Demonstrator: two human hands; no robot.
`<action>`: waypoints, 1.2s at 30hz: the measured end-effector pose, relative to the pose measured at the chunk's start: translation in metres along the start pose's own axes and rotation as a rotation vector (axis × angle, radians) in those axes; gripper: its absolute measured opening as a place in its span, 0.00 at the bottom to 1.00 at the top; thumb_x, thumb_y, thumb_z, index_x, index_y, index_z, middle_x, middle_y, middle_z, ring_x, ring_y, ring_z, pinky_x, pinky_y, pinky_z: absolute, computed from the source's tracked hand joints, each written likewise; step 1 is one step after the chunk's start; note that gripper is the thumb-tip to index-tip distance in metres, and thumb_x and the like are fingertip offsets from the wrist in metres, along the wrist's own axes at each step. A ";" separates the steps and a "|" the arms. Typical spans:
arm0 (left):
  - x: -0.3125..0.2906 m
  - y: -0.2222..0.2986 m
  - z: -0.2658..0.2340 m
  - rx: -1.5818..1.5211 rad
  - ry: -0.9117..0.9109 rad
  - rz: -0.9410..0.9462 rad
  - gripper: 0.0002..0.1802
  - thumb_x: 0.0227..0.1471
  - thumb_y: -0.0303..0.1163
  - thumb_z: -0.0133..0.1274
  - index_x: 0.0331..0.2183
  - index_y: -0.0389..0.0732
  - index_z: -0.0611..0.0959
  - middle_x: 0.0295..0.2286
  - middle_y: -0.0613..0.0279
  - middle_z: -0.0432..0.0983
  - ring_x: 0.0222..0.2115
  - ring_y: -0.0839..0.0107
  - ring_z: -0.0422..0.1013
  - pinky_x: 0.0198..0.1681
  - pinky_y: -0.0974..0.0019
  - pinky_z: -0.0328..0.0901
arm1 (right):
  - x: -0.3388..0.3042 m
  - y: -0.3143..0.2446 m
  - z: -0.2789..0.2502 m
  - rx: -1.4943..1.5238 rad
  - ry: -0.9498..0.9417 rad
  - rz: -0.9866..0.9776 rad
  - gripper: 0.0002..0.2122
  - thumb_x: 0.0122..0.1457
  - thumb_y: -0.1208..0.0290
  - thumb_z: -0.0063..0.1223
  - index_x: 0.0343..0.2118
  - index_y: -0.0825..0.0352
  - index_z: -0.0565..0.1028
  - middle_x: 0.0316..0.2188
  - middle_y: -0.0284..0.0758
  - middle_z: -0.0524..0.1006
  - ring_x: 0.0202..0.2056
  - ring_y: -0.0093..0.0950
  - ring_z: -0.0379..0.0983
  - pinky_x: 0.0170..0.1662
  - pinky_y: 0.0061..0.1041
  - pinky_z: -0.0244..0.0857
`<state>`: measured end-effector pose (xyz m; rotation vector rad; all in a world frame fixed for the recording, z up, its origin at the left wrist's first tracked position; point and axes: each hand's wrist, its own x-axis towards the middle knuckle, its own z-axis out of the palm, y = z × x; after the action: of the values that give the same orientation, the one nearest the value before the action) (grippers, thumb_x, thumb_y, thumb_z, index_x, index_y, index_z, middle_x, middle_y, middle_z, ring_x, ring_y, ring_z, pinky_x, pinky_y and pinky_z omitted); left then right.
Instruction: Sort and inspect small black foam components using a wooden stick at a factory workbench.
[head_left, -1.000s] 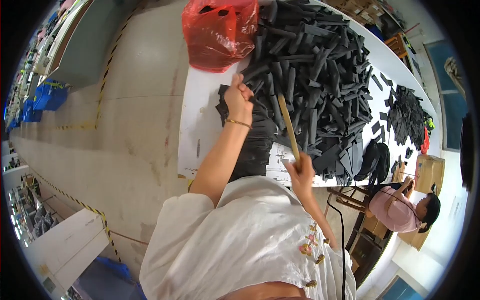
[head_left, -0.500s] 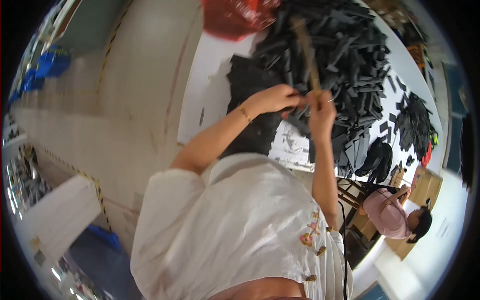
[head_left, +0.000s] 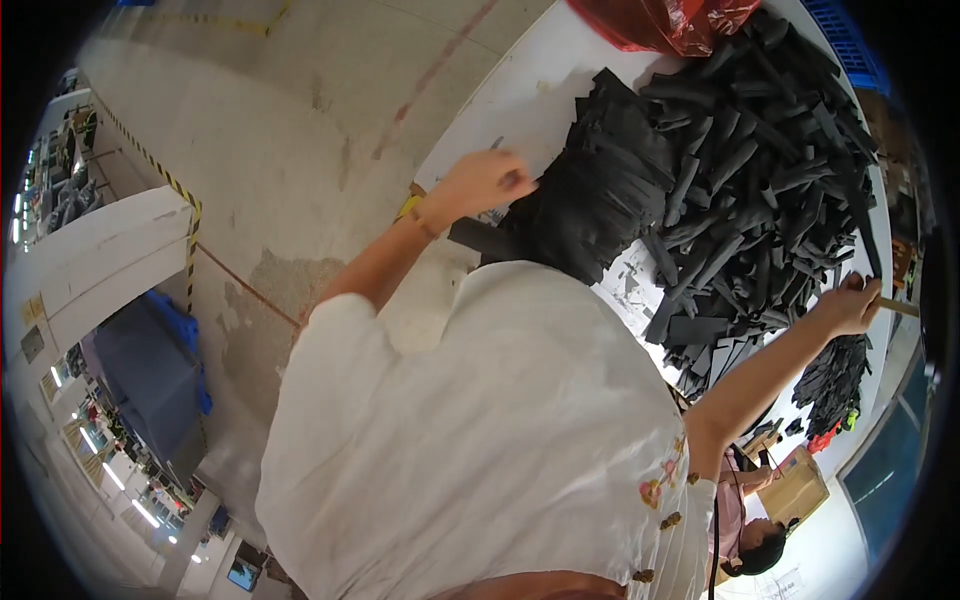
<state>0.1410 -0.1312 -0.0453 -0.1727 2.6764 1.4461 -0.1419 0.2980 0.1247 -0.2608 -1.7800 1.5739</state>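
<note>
Head view: we take the heap of black strips (head_left: 740, 200) as our reference. Well left of it, we find the left hand (head_left: 490, 180), its fingers curled in toward the palm; we cannot tell whether they grip anything. On the white table (head_left: 510, 110), a denser stack of black pieces (head_left: 600, 170) lies just beside the heap's left side, its near end covered by the white shirt (head_left: 500, 400). Above the heap's upper left, we record a red plastic bag (head_left: 660, 25), cut off by the frame. Below the heap, a co-worker in pink (head_left: 728, 520) is only partly visible. At the heap's lower right, we note the right hand (head_left: 848, 305), its fingers closed around a tan stick (head_left: 898, 306), whose outer end is lost in the dark rim. One long black strip (head_left: 865, 230) meets those fingers; we cannot confirm that they pinch it.
</note>
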 end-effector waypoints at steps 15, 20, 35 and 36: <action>-0.040 -0.040 -0.058 -0.079 -0.147 0.076 0.06 0.42 0.30 0.62 0.26 0.39 0.83 0.25 0.63 0.78 0.31 0.67 0.72 0.47 0.65 0.60 | -0.171 0.013 -0.054 -0.483 -1.393 0.242 0.09 0.58 0.74 0.55 0.41 0.70 0.78 0.23 0.28 0.75 0.25 0.15 0.66 0.28 0.18 0.60; -0.007 -0.003 -0.082 -0.056 -0.129 0.042 0.06 0.43 0.30 0.62 0.27 0.39 0.84 0.27 0.65 0.77 0.36 0.68 0.68 0.46 0.65 0.60 | -0.184 -0.015 -0.057 -0.465 -1.550 0.123 0.08 0.56 0.75 0.55 0.38 0.70 0.78 0.21 0.37 0.74 0.21 0.23 0.68 0.27 0.21 0.60; 0.057 0.040 -0.046 0.187 -0.251 0.285 0.07 0.41 0.32 0.61 0.27 0.40 0.85 0.27 0.65 0.77 0.39 0.64 0.67 0.43 0.65 0.63 | -0.212 -0.007 -0.045 -0.403 -1.553 -0.114 0.11 0.58 0.74 0.53 0.43 0.68 0.76 0.22 0.39 0.74 0.22 0.26 0.69 0.29 0.23 0.63; 0.064 0.051 -0.035 0.123 -0.235 0.399 0.07 0.41 0.32 0.61 0.26 0.41 0.85 0.27 0.65 0.77 0.39 0.63 0.67 0.43 0.65 0.63 | -0.223 -0.008 -0.034 -0.442 -1.577 -0.007 0.12 0.57 0.73 0.53 0.44 0.68 0.75 0.24 0.41 0.76 0.24 0.31 0.72 0.31 0.24 0.65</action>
<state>0.0698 -0.1363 0.0067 0.5350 2.6883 1.2823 0.0409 0.1910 0.0461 1.1006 -3.2229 1.3316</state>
